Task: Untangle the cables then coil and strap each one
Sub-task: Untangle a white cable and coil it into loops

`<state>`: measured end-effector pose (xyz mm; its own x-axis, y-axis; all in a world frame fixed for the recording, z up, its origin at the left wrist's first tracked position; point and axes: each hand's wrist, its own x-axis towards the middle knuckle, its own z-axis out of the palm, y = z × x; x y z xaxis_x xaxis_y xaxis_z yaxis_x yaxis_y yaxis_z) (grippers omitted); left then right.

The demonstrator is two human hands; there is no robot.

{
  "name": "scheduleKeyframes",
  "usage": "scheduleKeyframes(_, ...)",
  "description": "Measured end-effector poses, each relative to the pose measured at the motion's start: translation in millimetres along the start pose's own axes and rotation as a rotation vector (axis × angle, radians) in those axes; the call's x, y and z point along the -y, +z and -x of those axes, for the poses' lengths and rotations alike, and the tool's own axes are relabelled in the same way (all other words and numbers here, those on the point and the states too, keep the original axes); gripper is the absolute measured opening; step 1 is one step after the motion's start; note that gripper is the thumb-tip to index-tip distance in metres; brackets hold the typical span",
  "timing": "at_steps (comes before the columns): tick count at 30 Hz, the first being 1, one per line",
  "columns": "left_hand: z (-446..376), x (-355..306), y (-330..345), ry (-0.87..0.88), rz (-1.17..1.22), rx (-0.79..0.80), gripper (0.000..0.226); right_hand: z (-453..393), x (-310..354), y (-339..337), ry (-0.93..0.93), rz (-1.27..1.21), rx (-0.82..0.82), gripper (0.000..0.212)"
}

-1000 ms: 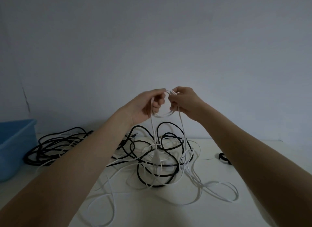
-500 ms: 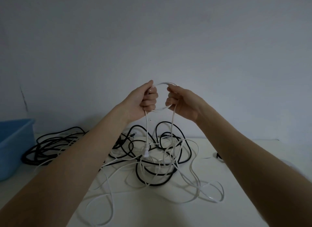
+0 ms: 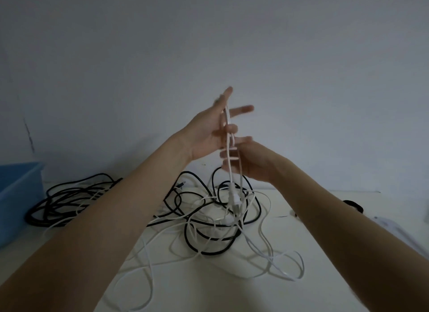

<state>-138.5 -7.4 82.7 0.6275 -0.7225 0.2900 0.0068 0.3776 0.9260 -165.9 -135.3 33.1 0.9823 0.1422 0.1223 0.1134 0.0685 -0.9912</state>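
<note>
Above the table, my left hand [image 3: 206, 130] is raised with thumb and forefinger spread straight. A loop of the white cable [image 3: 229, 172] runs up across this hand, and one lower finger curls over it. Just below, my right hand [image 3: 255, 163] pinches the same white cable between its fingertips. From both hands the cable hangs down, with a white plug [image 3: 234, 200] dangling over the tangle. On the table lie loops of a black cable [image 3: 209, 242] mixed with more white cable.
A second bundle of black cable [image 3: 60, 202] lies at the back left, beside a blue bin [image 3: 16, 195]. A small black strap [image 3: 352, 206] lies at the right, behind my right forearm. The white table [image 3: 209, 293] ends at a wall.
My left hand has risen and spread its thumb and forefinger. My right hand has dropped below it. The small round loop held between both hands now hangs stretched and narrow.
</note>
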Motion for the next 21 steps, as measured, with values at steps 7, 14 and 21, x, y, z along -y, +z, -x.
scheduleKeyframes(7, -20, -36, -39, 0.174, -0.038, -0.365, 0.049, 9, -27, -22, 0.07, 0.367, -0.044, 0.02)
scheduleKeyframes(14, -7, -1, -52, 0.008, -0.823, -0.33, 0.045, -2, 9, 15, -0.321, 1.253, -0.047, 0.022)
scheduleKeyframes(21, 13, 14, -49, -0.426, -0.504, 0.014, 0.04, -11, 24, 3, -0.377, 1.437, -0.092, 0.026)
